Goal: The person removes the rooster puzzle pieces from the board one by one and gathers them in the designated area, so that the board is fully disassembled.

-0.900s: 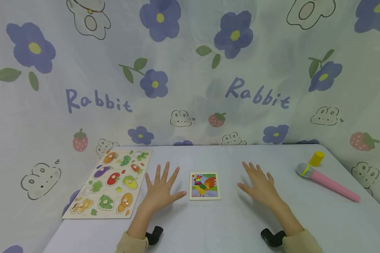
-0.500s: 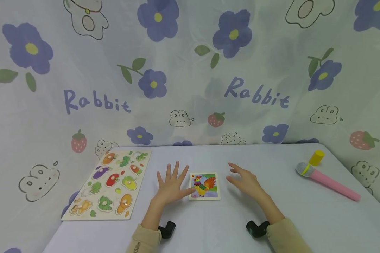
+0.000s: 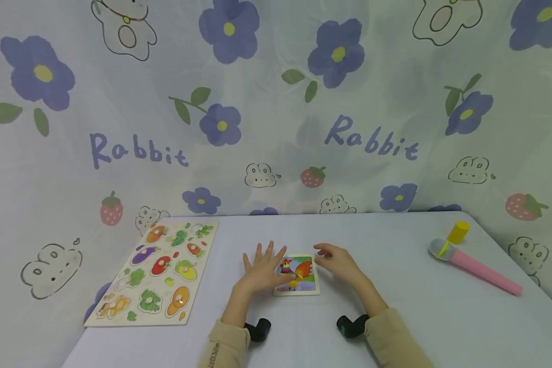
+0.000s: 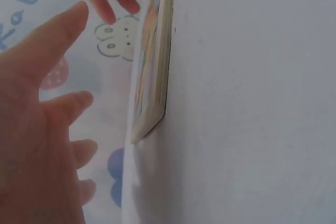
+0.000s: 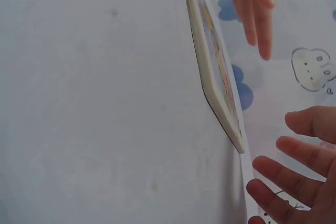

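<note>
A small square picture puzzle of a rooster with a pale frame lies flat at the middle of the table. Over its left edge spreads my left hand, fingers apart, the thumb crossing above the picture. In the left wrist view that hand hovers apart from the puzzle. Just off the puzzle's right edge is my right hand, fingers loosely bent, holding nothing. The right wrist view shows its fingers spread near a corner of the puzzle, with a gap between.
A wooden vegetable peg board lies at the left of the white table. To the right are a pink toy microphone and a yellow cylinder. A patterned curtain hangs behind the table.
Both hands have moved inward toward the rooster puzzle, the left to the right and the right to the left. The right fingers have bent a little. The puzzle stays in place.
</note>
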The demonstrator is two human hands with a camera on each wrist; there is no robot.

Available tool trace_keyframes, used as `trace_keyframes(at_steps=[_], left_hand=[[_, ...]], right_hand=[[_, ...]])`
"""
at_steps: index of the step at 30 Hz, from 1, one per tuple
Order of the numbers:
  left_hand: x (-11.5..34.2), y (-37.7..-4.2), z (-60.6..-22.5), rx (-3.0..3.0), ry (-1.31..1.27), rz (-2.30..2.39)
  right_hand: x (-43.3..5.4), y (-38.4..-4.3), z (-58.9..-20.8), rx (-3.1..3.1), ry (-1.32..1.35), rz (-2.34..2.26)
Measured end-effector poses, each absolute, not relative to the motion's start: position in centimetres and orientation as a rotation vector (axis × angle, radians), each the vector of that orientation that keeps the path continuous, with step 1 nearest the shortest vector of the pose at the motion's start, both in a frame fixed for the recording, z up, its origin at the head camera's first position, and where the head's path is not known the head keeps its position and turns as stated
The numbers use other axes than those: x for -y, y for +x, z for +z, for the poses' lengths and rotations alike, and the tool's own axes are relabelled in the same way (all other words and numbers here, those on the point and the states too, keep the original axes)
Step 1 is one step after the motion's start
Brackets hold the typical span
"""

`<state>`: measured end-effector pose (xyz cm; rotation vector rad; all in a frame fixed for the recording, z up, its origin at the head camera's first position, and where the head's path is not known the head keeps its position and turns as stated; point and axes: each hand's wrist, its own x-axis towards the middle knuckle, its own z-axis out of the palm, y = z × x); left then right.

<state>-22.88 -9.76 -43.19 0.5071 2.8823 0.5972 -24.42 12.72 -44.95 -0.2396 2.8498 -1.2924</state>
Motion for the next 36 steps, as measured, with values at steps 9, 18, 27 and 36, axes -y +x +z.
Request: trace_keyframes(at_steps=[9, 18, 27, 36], left_hand=[[9.6, -23.2, -44.0, -2.808, 0.524, 0.56], [9.4, -23.2, -44.6, -2.81, 0.541, 0.538], [9.4, -23.1, -44.7, -2.837, 0.541, 0.496], [9.3, -23.1, -44.7, -2.824, 0.555, 0.514]], right_hand=[[-12.1, -25.2, -45.7, -2.839, -0.279, -1.237], [-11.8, -25.4, -45.7, -2.898, -0.297, -1.054], [-11.6, -25.3, -45.3, -2.934, -0.335, -0.956], [-11.6, -25.8, -45.2, -2.938, -0.33, -0.874]])
